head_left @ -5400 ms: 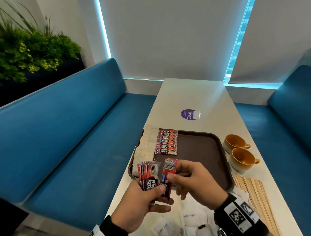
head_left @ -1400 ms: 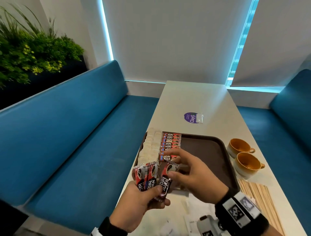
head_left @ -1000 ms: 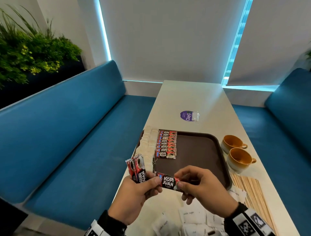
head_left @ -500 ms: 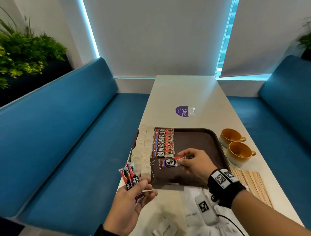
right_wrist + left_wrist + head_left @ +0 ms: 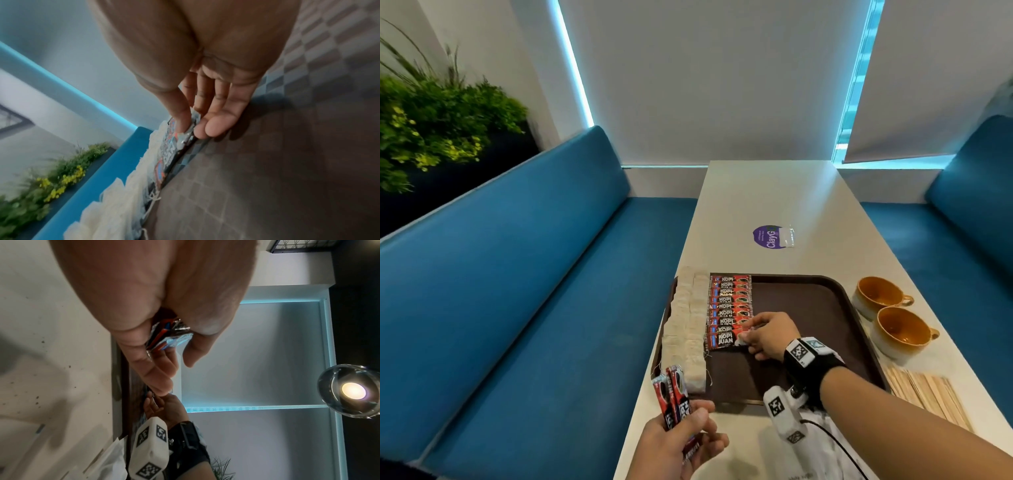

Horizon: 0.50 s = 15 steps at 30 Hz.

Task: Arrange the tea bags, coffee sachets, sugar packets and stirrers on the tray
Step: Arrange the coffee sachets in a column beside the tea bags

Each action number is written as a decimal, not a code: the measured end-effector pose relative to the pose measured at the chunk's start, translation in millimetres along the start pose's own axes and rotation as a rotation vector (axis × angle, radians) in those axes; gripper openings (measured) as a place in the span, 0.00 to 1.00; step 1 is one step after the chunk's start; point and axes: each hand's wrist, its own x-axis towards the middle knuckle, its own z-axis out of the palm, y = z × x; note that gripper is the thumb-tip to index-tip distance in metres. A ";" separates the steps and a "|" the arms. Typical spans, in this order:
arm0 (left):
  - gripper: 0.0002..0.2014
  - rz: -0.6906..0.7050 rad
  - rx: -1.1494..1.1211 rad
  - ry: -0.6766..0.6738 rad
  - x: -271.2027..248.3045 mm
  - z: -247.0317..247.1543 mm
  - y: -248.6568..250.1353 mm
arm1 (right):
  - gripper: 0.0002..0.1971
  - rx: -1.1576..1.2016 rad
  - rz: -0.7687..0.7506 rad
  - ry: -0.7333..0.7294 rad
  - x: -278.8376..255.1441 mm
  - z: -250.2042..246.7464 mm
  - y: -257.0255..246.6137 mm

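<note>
A brown tray [image 5: 808, 308] lies on the white table. Along its left edge runs a column of pale tea bags [image 5: 686, 325], and beside it a column of red coffee sachets [image 5: 729, 301]. My right hand [image 5: 763, 334] pinches the right end of one coffee sachet [image 5: 722, 341] at the near end of that column, low on the tray; the right wrist view shows thumb and fingers [image 5: 213, 128] on its crimped end. My left hand [image 5: 681, 442] grips two coffee sachets [image 5: 671, 397] upright near the tray's front left corner, their ends [image 5: 168, 335] seen in the left wrist view.
Two mustard cups [image 5: 893, 318] stand right of the tray. Wooden stirrers [image 5: 928, 394] lie in a fan at the near right. White sugar packets [image 5: 825, 455] lie under my right forearm. A purple sticker [image 5: 770, 236] is farther up the table. Blue benches flank it.
My right hand took one sachet from the left hand's bunch, carried it forward and brought it down at the near end of the sachet column. The left hand dropped back with two sachets.
</note>
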 end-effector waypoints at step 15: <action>0.08 -0.021 -0.007 0.013 4.3 -2.6 1.1 | 0.12 -0.162 0.017 0.095 -3.0 1.7 -0.6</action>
